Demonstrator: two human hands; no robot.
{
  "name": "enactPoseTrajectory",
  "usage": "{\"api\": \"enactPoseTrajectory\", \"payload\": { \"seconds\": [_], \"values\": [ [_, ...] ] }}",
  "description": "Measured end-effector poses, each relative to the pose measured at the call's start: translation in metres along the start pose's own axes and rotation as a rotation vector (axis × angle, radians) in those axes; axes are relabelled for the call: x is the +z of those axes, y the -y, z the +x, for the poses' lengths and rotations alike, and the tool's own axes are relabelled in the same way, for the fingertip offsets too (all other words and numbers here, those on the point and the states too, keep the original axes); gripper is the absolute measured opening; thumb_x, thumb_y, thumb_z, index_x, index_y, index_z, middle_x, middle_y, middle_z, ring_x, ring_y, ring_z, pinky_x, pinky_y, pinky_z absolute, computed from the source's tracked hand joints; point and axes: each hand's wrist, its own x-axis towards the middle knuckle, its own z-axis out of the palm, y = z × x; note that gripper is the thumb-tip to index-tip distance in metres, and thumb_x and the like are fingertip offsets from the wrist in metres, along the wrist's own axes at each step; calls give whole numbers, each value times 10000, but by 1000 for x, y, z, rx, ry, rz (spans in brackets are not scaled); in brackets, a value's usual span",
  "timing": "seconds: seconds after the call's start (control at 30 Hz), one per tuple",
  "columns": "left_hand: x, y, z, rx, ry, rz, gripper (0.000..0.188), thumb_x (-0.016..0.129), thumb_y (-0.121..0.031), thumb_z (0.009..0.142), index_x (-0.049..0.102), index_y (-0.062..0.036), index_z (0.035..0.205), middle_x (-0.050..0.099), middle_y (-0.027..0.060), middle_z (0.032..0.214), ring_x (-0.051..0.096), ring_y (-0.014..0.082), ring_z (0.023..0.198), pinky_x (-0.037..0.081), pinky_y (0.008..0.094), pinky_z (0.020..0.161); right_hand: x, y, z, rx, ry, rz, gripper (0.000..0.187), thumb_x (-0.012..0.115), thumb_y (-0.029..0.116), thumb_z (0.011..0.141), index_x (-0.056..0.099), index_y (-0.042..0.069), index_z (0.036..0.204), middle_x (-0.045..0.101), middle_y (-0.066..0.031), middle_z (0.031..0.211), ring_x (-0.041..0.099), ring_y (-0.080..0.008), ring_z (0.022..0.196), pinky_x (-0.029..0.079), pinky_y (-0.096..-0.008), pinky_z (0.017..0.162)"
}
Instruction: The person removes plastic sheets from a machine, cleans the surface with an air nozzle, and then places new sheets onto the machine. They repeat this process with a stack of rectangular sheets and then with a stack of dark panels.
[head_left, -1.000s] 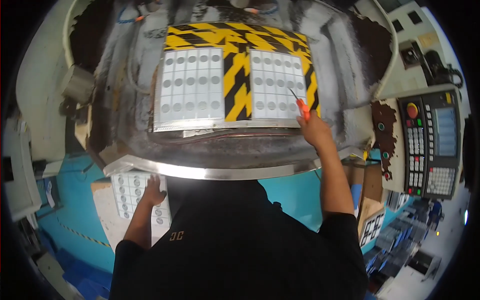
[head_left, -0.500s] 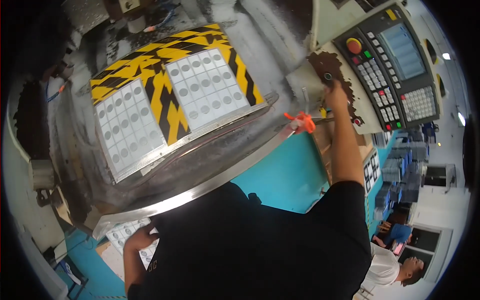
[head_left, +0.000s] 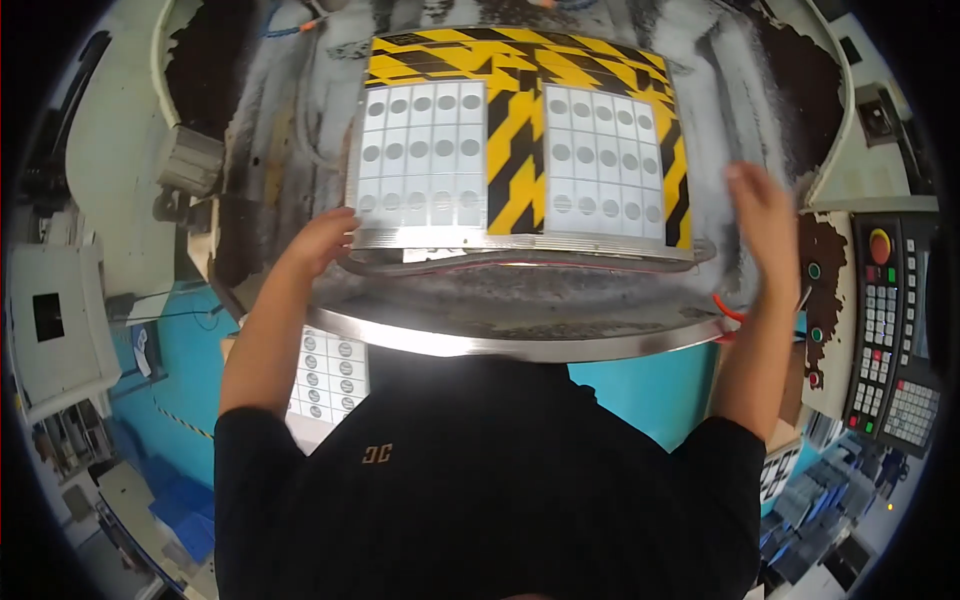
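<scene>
My left hand [head_left: 323, 242] is at the near left corner of a white sheet [head_left: 422, 178] printed with rows of grey discs. Its fingertips touch the edge there, slightly apart. A matching sheet [head_left: 605, 138] lies to the right on the same board [head_left: 515, 170], which is covered in yellow and black striped tape. A metal strip [head_left: 520, 242] runs along the near side of both sheets. My right hand [head_left: 765, 215] hovers beyond the board's right edge, blurred, with fingers extended and nothing visible in them.
A curved metal rim [head_left: 520, 345] edges the worn machine bed in front of me. At right is a control panel [head_left: 893, 330] with keys and a red stop button. Another disc-printed sheet [head_left: 330, 375] lies below the rim at left. An orange cord [head_left: 727, 308] hangs near my right forearm.
The view has turned back from the right. My right hand has left the button area beside the control panel, and my left hand has risen from the lower sheet to the board.
</scene>
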Motion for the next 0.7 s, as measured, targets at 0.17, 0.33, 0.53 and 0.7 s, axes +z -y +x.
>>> {"api": "enactPoseTrajectory", "payload": {
  "seconds": [0.17, 0.33, 0.53, 0.7],
  "values": [
    [3, -4, 69, -104, -87, 192, 223, 640, -183, 834, 594, -46, 1003, 596, 56, 830, 559, 181, 697, 449, 334, 566, 163, -167, 15, 468, 466, 8, 492, 696, 440, 840, 642, -49, 847, 603, -94, 686, 563, -202, 566, 431, -367, 503],
    [17, -8, 60, -69, -227, 114, 146, 653, -196, 792, 593, -63, 790, 531, 39, 644, 506, 149, 533, 366, 312, 438, 183, -176, -4, 532, 425, 74, 440, 719, 405, 833, 618, -17, 759, 547, -62, 604, 475, -148, 442, 338, -341, 397],
    [-7, -1, 66, -155, -160, 103, 132, 648, -188, 793, 576, -81, 762, 590, 42, 690, 593, 160, 608, 418, 281, 484, 190, -152, 3, 652, 391, 384, 483, 742, 408, 808, 645, -65, 821, 552, -50, 614, 478, -142, 439, 328, -329, 385],
    [5, -11, 66, -48, -117, 40, 217, 653, -140, 802, 596, -51, 992, 640, 83, 900, 614, 179, 718, 478, 334, 568, 177, -149, 11, 583, 468, 115, 577, 763, 393, 765, 669, -116, 1018, 689, -165, 849, 643, -210, 695, 470, -355, 581]
  ]
}}
